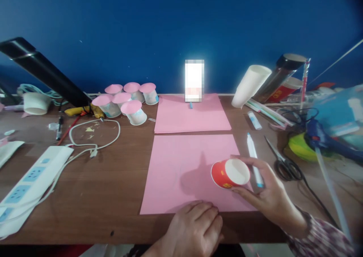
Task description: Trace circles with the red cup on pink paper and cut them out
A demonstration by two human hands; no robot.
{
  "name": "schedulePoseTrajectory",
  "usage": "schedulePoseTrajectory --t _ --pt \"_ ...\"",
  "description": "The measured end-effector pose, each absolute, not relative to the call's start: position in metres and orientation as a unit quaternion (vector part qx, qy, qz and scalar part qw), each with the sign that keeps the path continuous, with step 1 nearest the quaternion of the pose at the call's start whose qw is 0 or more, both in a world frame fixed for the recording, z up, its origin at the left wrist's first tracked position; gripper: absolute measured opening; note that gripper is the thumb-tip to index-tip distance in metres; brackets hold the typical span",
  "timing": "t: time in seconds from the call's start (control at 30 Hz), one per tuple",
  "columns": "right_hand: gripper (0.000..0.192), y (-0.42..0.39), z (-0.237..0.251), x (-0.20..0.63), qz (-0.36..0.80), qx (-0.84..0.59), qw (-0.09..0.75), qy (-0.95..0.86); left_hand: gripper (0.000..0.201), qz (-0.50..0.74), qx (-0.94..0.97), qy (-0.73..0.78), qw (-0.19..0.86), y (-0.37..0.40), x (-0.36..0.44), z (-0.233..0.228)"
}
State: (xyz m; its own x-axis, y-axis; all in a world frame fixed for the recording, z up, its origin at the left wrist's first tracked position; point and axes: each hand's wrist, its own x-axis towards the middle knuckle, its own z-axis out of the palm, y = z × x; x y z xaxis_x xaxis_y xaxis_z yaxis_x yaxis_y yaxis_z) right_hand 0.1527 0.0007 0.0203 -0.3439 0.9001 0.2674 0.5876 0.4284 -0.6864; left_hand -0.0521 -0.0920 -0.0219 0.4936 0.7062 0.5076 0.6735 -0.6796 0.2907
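Note:
My right hand (270,194) grips a red paper cup (219,174) between thumb and fingers. The cup is tilted, its white open mouth turned up and to the right, above the near pink sheet (167,174). My left hand (195,226) lies palm down at the sheet's front edge, fingers close together and loosely bent; their tips are partly hidden, and no object shows in it. Just beyond my right hand, a white marker (252,149) with blue ends lies partly behind my fingers.
Behind lies a stack of pink paper (193,119). Several cups with pink paper discs (132,106) stand back left. Scissors (286,166), a glue gun (326,136) and a paper roll (251,85) are right. A power strip (31,185) and white cable (95,147) lie left.

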Motion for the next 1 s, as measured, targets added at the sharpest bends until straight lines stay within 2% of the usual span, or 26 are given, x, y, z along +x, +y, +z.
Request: schedulePoseTrajectory --t 1.0 --pt "0.055 -0.0010 0.0171 0.1550 0.237 -0.477 0.316 -0.785 0.016 0.322 0.852 0.412 0.032 -0.0896 -0.0530 -0.0173"
